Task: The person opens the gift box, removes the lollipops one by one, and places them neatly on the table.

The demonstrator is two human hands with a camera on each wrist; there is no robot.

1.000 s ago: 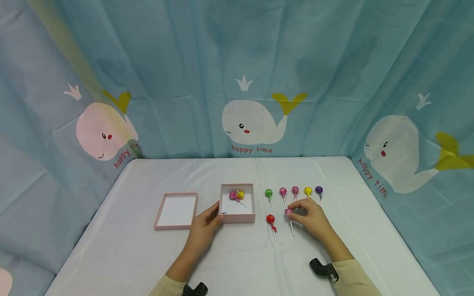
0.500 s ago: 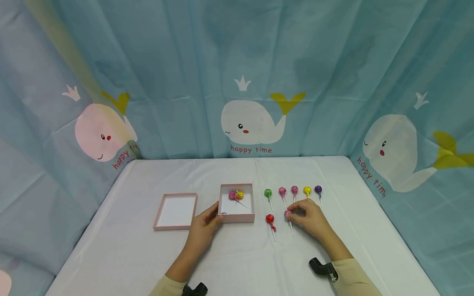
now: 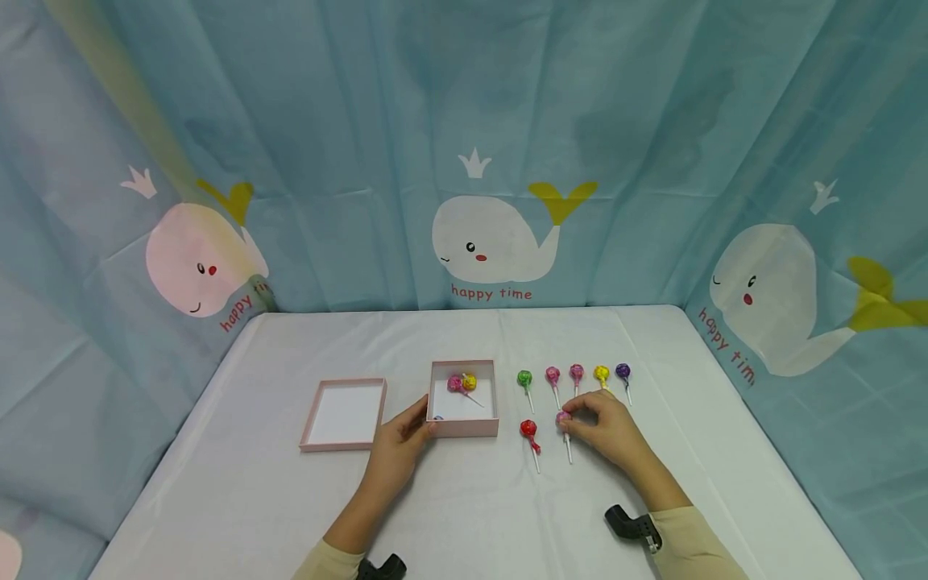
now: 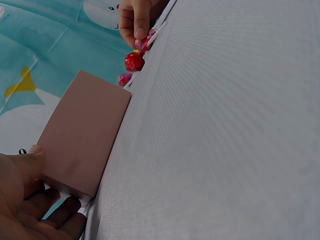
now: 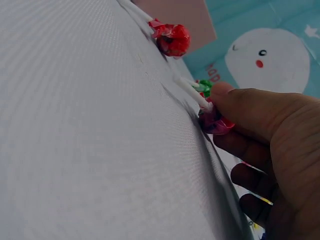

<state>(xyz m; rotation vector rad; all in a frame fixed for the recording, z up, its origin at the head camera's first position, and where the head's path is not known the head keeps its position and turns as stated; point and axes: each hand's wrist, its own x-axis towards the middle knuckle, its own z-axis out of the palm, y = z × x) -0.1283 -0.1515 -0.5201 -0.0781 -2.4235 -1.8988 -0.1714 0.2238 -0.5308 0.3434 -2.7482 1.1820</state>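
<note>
Gripping pink box (image 3: 464, 429) by left side with left hand (image 3: 395, 449), finding pink lollipop (image 3: 455, 384) and yellow lollipop (image 3: 470, 382) inside | pinching purplish lollipop (image 5: 212, 121) by head with right hand (image 3: 611, 424), low at white-covered bench (image 3: 478, 515), just right of red lollipop (image 3: 528, 428) | seeing shallow lid (image 3: 348, 411) left of box, row of five lollipops (image 3: 576, 371) farther back

Pink square cardboard box (image 3: 467, 430), open-topped, left hand (image 3: 395, 448) gripping. Rightward: round pink-purple wrapped lollipop (image 5: 216, 123), right hand (image 3: 611, 425) pinching head, stick (image 3: 569, 449) nearside.
</note>
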